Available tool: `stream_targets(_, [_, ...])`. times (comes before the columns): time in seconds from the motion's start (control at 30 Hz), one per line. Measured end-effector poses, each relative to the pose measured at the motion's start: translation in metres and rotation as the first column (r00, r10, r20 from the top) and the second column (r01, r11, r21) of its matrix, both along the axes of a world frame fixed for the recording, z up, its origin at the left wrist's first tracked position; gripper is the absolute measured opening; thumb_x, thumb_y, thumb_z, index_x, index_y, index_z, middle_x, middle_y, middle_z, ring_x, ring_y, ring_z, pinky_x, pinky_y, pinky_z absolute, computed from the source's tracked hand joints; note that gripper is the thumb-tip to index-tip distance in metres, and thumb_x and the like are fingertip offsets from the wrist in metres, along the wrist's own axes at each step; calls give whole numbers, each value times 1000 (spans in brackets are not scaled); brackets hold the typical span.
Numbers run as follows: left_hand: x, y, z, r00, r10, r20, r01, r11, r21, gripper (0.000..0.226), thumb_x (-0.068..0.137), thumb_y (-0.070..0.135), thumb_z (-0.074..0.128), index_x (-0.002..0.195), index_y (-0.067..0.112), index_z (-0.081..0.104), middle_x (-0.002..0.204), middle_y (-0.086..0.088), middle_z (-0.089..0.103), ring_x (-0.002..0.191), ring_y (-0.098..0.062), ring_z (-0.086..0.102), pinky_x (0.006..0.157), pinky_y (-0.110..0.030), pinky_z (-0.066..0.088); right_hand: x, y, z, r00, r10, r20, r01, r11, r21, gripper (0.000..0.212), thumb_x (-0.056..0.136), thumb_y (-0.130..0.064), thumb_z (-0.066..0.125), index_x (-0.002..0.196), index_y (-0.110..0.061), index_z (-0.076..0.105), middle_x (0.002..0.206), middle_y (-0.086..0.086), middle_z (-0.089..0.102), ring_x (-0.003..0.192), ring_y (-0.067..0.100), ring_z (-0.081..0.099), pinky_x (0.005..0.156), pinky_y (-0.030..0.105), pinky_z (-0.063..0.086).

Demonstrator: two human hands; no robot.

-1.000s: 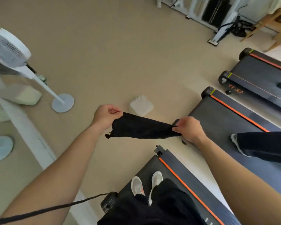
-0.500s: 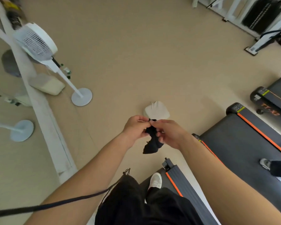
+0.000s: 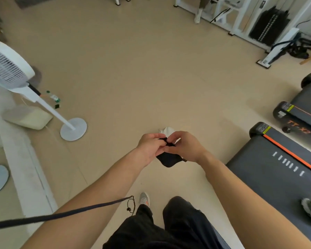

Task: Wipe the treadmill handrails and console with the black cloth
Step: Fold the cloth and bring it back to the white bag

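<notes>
Both hands (image 3: 166, 147) pinch the cloth (image 3: 167, 160), fingers (image 3: 161, 141) grasping its top, probably folding it into a wiping pad; treadmill (image 3: 276, 169) at three o'clock.

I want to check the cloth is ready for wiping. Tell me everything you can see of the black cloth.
The soft black fabric cloth is bunched up, not spread. Its top is pinched between the left hand and right hand, held together in the air above the beige floor. A rounded fold hangs below the fingers. Nothing else touches it.
</notes>
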State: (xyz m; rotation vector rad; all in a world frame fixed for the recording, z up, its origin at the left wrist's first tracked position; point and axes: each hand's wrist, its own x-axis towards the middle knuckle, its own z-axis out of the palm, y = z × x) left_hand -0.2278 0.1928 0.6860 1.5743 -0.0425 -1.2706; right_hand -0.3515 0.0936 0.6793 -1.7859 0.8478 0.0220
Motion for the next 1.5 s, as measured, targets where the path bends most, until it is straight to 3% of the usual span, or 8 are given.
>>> stream_targets(0.27, [95,-35,-116,970,-118,213,141,985,-96,13,94,20,66,101,9,69,93,-9,75,79,-17,75,68,-20,57,98,-74,-103,996,29,84,-37,994,104,9,93,-10,66,88,-14,72,80,0,71,76,12,65,73,31,53])
stream_targets(0.53, [162,-83,-172,729,-418,542,354,908,224,39,82,32,57,50,15,42,51,5,34,51,-16,32,52,-28,23,153,-133,-131,993,28,112,-58,962,269,11,96,-6,62,92,-10,72,85,3,72,84,17,68,87,38,55])
stream_targets(0.67, [183,-125,-202,731,-492,472,349,865,361,34,72,26,64,52,6,47,55,0,37,53,-18,30,51,-28,24,165,-156,-164,993,65,96,-94,937,337,8,92,-13,66,91,-6,70,82,6,66,77,18,61,80,39,49])
stream_targets(0.8, [183,-158,-245,508,-793,336,437,573,693,27,81,34,56,62,16,50,64,0,55,53,-21,48,49,-25,32,167,-174,-199,988,102,114,-142,887,439,17,88,-19,65,94,-3,67,74,-6,65,68,7,57,66,21,44])
stream_targets(0.93, [185,-179,-279,409,-828,383,317,523,791,13,82,24,60,84,15,52,77,-1,55,69,-25,56,52,-28,36,152,-200,-250,987,158,34,-155,872,464,16,86,-26,68,91,-11,70,78,-1,67,71,13,59,69,26,44])
stream_targets(1.2, [193,-221,-369,699,-645,309,389,705,592,31,74,3,65,98,21,56,100,-2,63,87,-24,66,74,-38,58,126,-249,-358,977,-28,-209,63,984,164,12,87,-17,69,81,-26,69,80,-14,68,67,-8,60,64,9,40])
stream_targets(1.4, [204,-249,-450,762,-637,121,494,691,527,37,87,-4,53,121,11,55,121,-5,60,104,-23,62,85,-39,58,146,-273,-447,951,-44,-306,50,999,11,8,87,-17,68,87,-24,69,85,-13,68,79,11,63,62,18,46])
stream_targets(1.5, [224,-271,-487,623,-744,242,479,607,634,38,87,5,58,124,15,56,127,-4,56,113,-24,58,87,-31,49,165,-292,-482,945,-111,-307,89,993,-83,9,89,-20,66,87,-29,66,89,-12,68,82,14,63,70,31,51])
